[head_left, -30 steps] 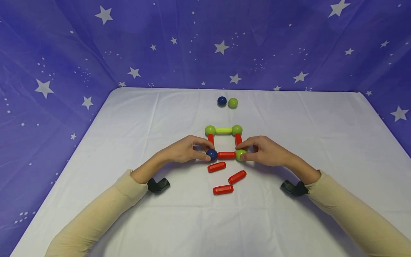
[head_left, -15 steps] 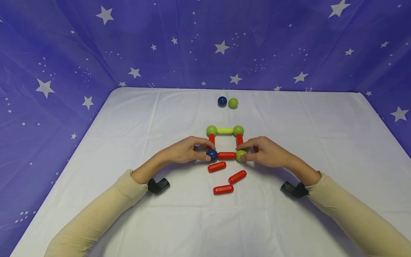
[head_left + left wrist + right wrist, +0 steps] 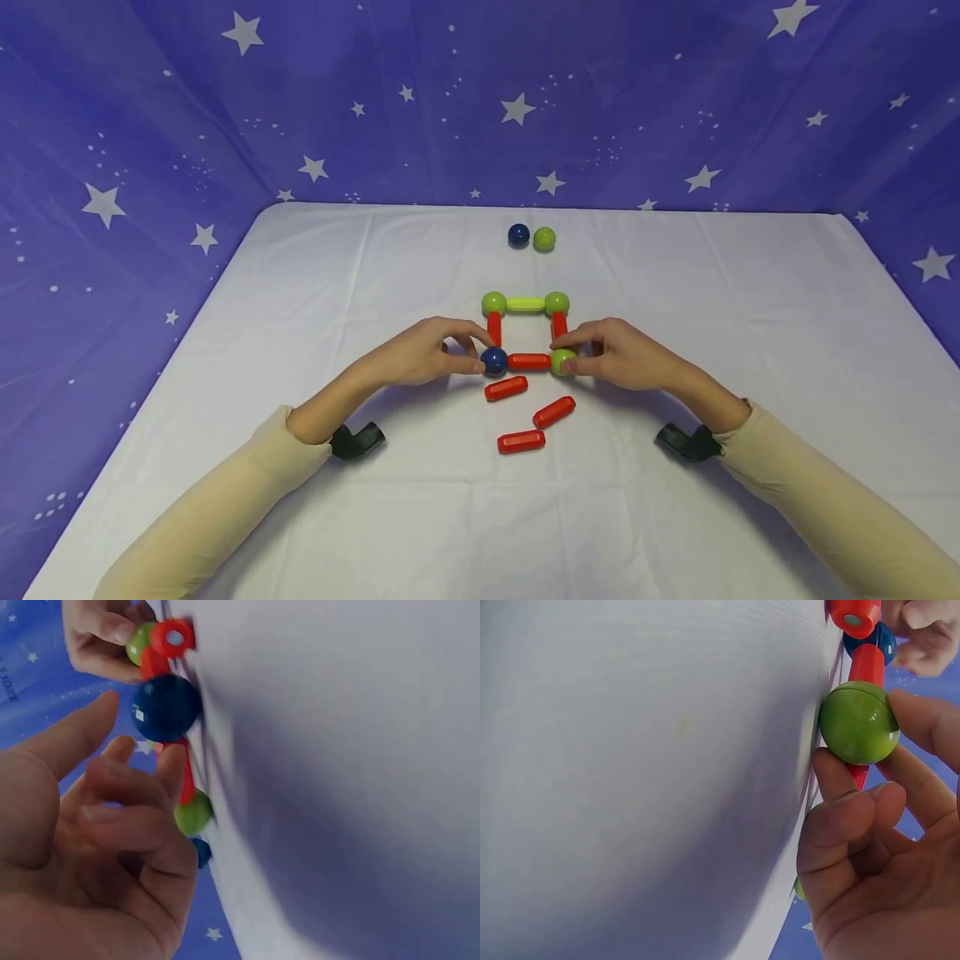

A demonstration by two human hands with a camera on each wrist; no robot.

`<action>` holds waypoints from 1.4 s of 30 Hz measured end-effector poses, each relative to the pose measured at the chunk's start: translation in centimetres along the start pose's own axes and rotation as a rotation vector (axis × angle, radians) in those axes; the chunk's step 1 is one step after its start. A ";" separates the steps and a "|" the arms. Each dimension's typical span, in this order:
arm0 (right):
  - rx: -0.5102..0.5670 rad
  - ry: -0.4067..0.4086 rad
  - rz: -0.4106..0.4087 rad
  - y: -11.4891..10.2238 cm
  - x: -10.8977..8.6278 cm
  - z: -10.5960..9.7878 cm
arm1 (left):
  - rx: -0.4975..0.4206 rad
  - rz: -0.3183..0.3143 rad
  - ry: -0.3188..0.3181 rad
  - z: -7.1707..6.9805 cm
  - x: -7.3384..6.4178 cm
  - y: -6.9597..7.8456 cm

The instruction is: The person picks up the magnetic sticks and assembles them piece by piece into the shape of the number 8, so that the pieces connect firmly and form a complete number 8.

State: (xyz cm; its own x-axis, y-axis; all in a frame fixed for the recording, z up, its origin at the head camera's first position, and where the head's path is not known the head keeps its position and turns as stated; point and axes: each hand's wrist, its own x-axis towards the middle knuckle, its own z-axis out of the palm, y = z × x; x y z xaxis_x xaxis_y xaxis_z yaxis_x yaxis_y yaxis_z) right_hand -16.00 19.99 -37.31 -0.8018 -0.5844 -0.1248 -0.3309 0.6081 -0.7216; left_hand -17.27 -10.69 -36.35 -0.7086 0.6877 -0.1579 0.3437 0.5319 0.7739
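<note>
A square of balls and magnetic rods lies on the white cloth. Its near side is a red rod [image 3: 528,362] between a dark blue ball [image 3: 494,361] and a green ball [image 3: 558,361]. Red rods [image 3: 493,327] form the sides, and a yellow-green rod [image 3: 525,304] joins two green balls [image 3: 557,302] at the far side. My left hand [image 3: 427,352] is beside the blue ball; in the left wrist view its thumb stands apart from the ball [image 3: 166,707]. My right hand [image 3: 626,357] pinches the near right green ball [image 3: 859,722] between thumb and fingers.
Several loose red rods [image 3: 521,442] lie on the cloth in front of the square. Behind it sit a dark blue ball [image 3: 518,235] and a green ball [image 3: 544,239] side by side. A purple star-patterned curtain [image 3: 450,108] hangs around the table.
The square's far side has shifted slightly right. My left hand has loosened from the blue ball and drawn slightly left. The right hand stays on its green ball.
</note>
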 end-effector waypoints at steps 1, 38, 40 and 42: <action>0.001 0.000 0.001 0.0 0.0 0.0 | -0.002 0.006 -0.005 0.1 -0.2 0.2; 0.011 -0.017 0.013 0.0 0.0 0.1 | 0.039 -0.051 -0.126 3.2 -1.1 1.4; 0.011 -0.016 0.012 0.0 0.0 0.1 | 0.061 -0.058 -0.132 3.3 -1.1 1.5; 0.011 -0.015 0.011 0.0 0.0 0.1 | 0.088 -0.065 -0.129 3.3 -1.1 1.6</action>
State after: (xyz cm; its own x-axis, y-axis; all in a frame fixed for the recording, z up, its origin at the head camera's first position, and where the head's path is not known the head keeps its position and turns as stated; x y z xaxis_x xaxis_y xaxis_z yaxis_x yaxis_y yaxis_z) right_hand -15.97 19.92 -37.35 -0.7975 -0.5860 -0.1433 -0.3164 0.6086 -0.7277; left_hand -13.88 -8.97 -36.92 -0.6482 0.7052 -0.2874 0.3564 0.6145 0.7039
